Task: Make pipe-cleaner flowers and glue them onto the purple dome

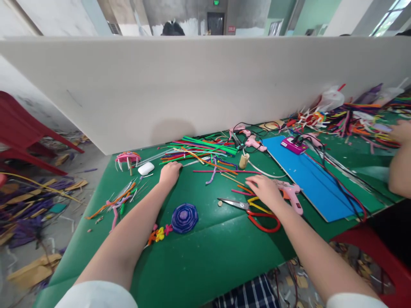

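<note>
The pile of coloured pipe cleaners (205, 147) lies on the far part of the green table (205, 265), near the foot of the tall white board (205, 85). The left hand (170, 174) is at the near left edge of this pile with its fingers bent downward; I cannot tell whether it grasps one of the thin pieces there. The right hand (261, 187) is to the right of the pile, its fingers partly bent; whether something is between the fingertips, I also cannot tell.

Just beside the right hand, on its near side, lie the scissors (244, 206) with a red handle, and on its other side a pink glue gun (291, 193). Between the two forearms there is a round purple disc (184, 218), with small flowers (159, 234) in yellow, orange and pink next to it. A white case (146, 168) is to the left of the left hand.

Farther right, a purple power strip (293, 145) rests on a blue sheet (316, 182), and another person's hand (401, 130) is at the picture's edge. A red chair (22, 128) stands at the far left.
</note>
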Tool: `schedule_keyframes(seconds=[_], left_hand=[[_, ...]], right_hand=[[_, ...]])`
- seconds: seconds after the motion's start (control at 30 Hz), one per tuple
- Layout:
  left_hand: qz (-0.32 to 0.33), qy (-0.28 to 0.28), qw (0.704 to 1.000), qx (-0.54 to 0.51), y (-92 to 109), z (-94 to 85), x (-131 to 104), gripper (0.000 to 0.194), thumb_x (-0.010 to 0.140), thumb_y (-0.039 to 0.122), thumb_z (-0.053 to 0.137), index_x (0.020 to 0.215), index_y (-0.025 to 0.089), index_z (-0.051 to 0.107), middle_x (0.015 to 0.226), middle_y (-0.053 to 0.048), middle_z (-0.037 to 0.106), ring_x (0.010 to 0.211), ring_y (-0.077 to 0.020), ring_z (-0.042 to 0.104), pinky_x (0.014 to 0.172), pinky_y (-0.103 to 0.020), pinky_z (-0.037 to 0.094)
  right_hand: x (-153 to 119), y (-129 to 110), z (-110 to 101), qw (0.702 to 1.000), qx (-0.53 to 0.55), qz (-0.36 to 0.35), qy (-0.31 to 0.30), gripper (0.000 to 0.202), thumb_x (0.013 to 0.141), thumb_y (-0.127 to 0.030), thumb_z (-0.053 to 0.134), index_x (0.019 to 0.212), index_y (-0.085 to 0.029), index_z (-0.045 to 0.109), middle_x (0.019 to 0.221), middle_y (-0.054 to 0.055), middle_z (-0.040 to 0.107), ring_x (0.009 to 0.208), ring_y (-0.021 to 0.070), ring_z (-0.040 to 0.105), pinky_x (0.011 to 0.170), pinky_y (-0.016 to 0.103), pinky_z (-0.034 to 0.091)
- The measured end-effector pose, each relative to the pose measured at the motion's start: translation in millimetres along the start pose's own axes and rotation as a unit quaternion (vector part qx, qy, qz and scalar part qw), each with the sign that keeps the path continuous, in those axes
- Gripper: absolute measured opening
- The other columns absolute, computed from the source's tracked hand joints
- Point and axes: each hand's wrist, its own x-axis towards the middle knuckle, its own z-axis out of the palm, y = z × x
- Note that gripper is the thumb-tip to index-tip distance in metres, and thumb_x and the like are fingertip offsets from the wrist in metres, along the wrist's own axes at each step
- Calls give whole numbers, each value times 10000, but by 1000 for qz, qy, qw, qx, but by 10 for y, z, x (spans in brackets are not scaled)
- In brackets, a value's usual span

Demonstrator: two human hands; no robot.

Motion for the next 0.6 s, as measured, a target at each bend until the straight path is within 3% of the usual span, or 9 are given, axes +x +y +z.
schedule_keyframes(seconds=[0.07, 0.17, 0.27, 0.4, 0.6], left_hand=[[-3, -1, 1000, 8, -52, -15, -15, 327, 808, 134, 386, 963, 219, 661, 970, -79, 653, 936, -220, 580, 778, -311, 435], [-8, -1, 1000, 23, -131, -45, -34, 318, 815, 144, 385, 955, 206, 664, 935, -89, 657, 911, -226, 585, 774, -321, 440], [-6, 7, 999, 33, -134, -84, -25, 319, 826, 150, 383, 997, 192, 648, 958, -106, 648, 939, -234, 573, 805, -338, 434], [34, 34, 998, 35, 103, -122, 105, 388, 856, 151, 351, 1197, 183, 535, 1147, -117, 578, 1039, -228, 523, 874, -337, 408], [133, 26, 990, 41, 573, -69, 438, 385, 843, 127, 402, 1190, 216, 543, 1189, -111, 545, 1066, -243, 490, 878, -365, 392]], right_hand=[[247, -131, 125, 998, -39, -15, -43, 224, 852, -318, 498, 933, -204, 673, 945, 60, 678, 934, 209, 595, 772, 306, 466], [413, -277, 264, 996, -53, -38, -59, 174, 840, -272, 518, 843, -207, 679, 871, 58, 660, 889, 203, 582, 699, 276, 453], [458, -339, 330, 995, -65, -57, -49, 210, 867, -233, 464, 862, -180, 667, 933, 91, 631, 949, 216, 535, 776, 293, 428], [555, -377, 383, 993, -69, -81, -45, 242, 890, -216, 412, 923, -156, 644, 991, 115, 611, 977, 217, 505, 837, 308, 400], [616, -433, 412, 991, -60, -104, -53, 220, 879, -161, 425, 954, -169, 632, 892, 78, 640, 922, 202, 527, 816, 283, 398]])
